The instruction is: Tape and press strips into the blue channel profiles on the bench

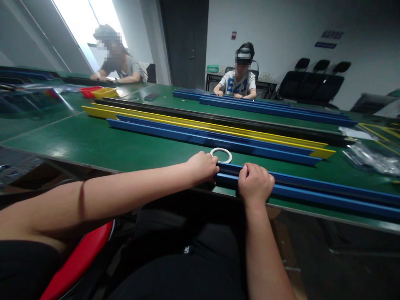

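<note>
A long blue channel strip (pixel 318 194) lies along the front edge of the green table, running out of view to the right. My left hand (pixel 203 168) is closed around its left end. A short way to the right, my right hand (pixel 256 183) grips the same strip from above, fingers curled over it. Just behind my left hand lies a white ring-shaped roll of tape (pixel 221 155), close to the fingers. What the fingertips press on inside the strip is hidden.
Behind lie more blue strips (pixel 200 139), yellow strips (pixel 175 123) and black strips (pixel 218 116). Clear plastic bags (pixel 371 158) are at the right. Red (pixel 89 91) and yellow bins (pixel 104 92) stand far left. Two people sit across the green table (pixel 62 137).
</note>
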Motion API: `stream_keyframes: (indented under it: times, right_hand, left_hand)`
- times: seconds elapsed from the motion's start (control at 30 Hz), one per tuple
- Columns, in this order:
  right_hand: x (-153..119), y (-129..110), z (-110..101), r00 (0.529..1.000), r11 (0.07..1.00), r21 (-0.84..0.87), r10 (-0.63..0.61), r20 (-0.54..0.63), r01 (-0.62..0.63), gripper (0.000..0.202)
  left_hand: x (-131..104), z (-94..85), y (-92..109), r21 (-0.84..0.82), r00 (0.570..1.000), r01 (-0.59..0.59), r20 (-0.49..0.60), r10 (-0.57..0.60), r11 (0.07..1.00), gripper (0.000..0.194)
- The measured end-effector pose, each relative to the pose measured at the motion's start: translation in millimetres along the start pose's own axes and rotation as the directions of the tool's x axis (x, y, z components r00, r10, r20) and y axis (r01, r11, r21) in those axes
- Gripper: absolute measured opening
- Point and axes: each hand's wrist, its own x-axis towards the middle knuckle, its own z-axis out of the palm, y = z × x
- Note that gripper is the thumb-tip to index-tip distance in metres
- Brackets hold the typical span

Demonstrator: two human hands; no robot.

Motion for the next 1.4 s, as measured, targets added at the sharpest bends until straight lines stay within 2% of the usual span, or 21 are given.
stream_keyframes:
  times: [0.23,0.6,1.13,1.4]
  right_hand:
    - [0,0,0,1.000,1.000,0.006,0.000,0.000,0.000,0.027]
    - [0,0,0,1.000,1.000,0.007,0.000,0.001,0.000,0.027]
    - [0,-1,-1,1.000,1.000,0.016,-0.002,-0.004,0.002,0.027]
    - [1,-3,-3,1.000,1.000,0.009,0.002,0.008,-0.002,0.027]
  left_hand:
    - [-1,-3.4,2,0.002,1.000,-0.006,0.024,0.006,1.000,0.046]
    - [-1,2.5,2,0.021,1.000,-0.012,-0.002,0.012,1.000,0.047]
    - [-8,8.7,0,-0.013,0.999,0.036,0.013,-0.036,0.999,0.049]
    - [-31,23.1,-24,-0.185,0.989,0.002,-0.148,-0.030,0.983,0.048]
